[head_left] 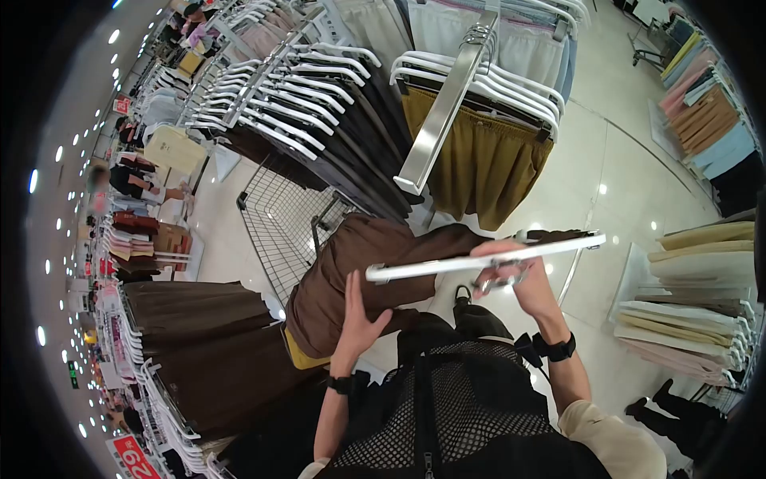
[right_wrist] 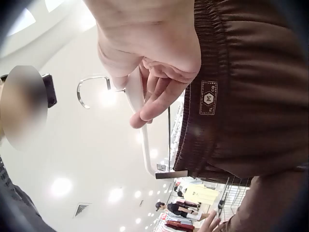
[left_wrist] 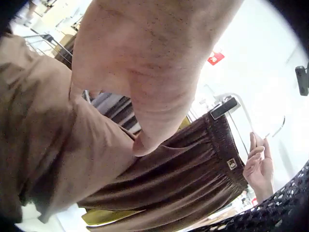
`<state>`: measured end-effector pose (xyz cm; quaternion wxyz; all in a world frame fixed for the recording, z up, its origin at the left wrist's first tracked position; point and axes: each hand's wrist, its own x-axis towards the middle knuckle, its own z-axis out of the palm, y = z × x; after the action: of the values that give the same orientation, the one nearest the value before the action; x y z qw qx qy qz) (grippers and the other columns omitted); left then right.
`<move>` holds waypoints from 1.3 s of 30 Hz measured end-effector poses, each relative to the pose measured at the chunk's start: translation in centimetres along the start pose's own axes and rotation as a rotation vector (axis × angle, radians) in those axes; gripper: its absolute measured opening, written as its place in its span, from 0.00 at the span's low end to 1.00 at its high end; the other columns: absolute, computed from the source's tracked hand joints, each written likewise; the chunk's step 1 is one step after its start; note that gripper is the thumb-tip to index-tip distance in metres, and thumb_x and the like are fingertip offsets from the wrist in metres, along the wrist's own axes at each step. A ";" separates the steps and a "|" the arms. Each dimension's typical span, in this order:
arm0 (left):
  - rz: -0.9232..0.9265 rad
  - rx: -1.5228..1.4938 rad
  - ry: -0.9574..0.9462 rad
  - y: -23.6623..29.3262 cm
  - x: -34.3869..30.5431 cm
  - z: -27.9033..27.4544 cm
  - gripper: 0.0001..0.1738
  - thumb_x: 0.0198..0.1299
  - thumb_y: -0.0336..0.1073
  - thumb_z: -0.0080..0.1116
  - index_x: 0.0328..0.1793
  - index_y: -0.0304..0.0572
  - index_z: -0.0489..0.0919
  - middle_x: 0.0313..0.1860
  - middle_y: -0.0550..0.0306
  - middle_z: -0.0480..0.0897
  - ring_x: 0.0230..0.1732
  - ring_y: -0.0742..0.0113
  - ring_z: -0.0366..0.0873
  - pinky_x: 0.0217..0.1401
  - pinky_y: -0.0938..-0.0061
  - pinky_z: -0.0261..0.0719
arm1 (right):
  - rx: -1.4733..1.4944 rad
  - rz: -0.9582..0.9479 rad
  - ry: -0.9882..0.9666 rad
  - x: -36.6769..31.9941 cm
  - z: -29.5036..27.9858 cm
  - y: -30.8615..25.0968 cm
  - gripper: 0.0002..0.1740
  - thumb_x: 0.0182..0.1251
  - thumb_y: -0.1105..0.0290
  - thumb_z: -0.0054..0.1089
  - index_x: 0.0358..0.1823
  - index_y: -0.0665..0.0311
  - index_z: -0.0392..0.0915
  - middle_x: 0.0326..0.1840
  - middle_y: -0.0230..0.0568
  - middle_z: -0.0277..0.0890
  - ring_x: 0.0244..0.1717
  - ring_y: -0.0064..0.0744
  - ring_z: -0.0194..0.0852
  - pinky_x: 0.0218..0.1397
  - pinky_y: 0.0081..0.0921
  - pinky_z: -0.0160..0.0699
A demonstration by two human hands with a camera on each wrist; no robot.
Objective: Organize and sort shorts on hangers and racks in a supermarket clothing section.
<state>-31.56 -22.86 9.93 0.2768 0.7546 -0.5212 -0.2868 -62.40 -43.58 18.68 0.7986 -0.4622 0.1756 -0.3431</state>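
In the head view my right hand point(head_left: 523, 279) grips the middle of a white clip hanger point(head_left: 419, 267), held roughly level before my body. Brown trousers point(right_wrist: 241, 96) with an elastic waistband and a small square label hang from its clips point(right_wrist: 171, 174). The hanger's metal hook point(right_wrist: 83, 92) points away from the cloth. My left hand point(head_left: 357, 323) is at the hanger's left end, fingers extended and thumb spread. Against it lies brown fabric point(left_wrist: 72, 145), with thumb and fingertips right at the cloth in the left wrist view.
A wire shopping cart point(head_left: 267, 211) stands beyond the brown cloth. Ahead are a rack of dark trousers point(head_left: 351, 144) and mustard trousers point(head_left: 483, 164) under a projecting metal bar point(head_left: 443, 112). Dark brown garments point(head_left: 203, 343) hang at left, pale ones point(head_left: 678, 319) at right. A person's legs point(head_left: 678, 419) show lower right.
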 end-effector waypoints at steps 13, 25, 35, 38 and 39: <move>0.010 -0.772 -0.463 2.7 -2.1 4.3 0.45 0.76 0.58 0.60 0.86 0.31 0.64 0.86 0.41 0.65 0.88 0.52 0.59 0.91 0.60 0.54 | 0.075 0.213 -0.421 0.1 9.6 -1.2 0.22 0.80 0.78 0.61 0.72 0.72 0.78 0.59 0.47 0.88 0.44 0.29 0.93 0.43 0.19 0.88; -0.318 -0.483 -0.245 -3.2 -9.4 2.2 0.48 0.72 0.60 0.68 0.82 0.27 0.68 0.81 0.40 0.72 0.82 0.53 0.68 0.85 0.61 0.64 | 0.250 0.260 -0.398 6.3 21.0 6.1 0.16 0.84 0.69 0.62 0.63 0.72 0.80 0.46 0.41 0.89 0.30 0.24 0.89 0.29 0.16 0.83; -0.560 -0.515 0.108 -6.1 -14.0 -2.1 0.36 0.72 0.47 0.71 0.74 0.24 0.75 0.71 0.40 0.83 0.71 0.54 0.79 0.75 0.63 0.75 | 0.226 0.121 -0.428 19.0 28.4 11.1 0.17 0.85 0.64 0.60 0.55 0.75 0.81 0.45 0.51 0.91 0.25 0.29 0.90 0.23 0.18 0.80; -0.568 -0.502 0.229 -7.8 -14.3 -3.5 0.28 0.73 0.43 0.70 0.67 0.25 0.80 0.61 0.41 0.87 0.64 0.56 0.83 0.69 0.62 0.78 | 0.154 0.176 -0.357 23.5 30.6 13.2 0.17 0.85 0.62 0.59 0.55 0.73 0.82 0.46 0.51 0.91 0.27 0.31 0.91 0.23 0.19 0.80; -0.544 -0.510 0.274 -8.4 -14.4 -3.9 0.28 0.73 0.43 0.70 0.67 0.25 0.81 0.60 0.42 0.88 0.63 0.56 0.84 0.68 0.63 0.79 | 0.124 0.190 -0.329 24.9 31.1 14.3 0.18 0.85 0.61 0.59 0.54 0.73 0.82 0.47 0.50 0.91 0.27 0.31 0.91 0.22 0.19 0.80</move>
<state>-27.71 -6.23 8.63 0.4361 0.8036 -0.1723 -0.3664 -20.80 -37.29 23.22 0.8722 -0.4434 0.0642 -0.1961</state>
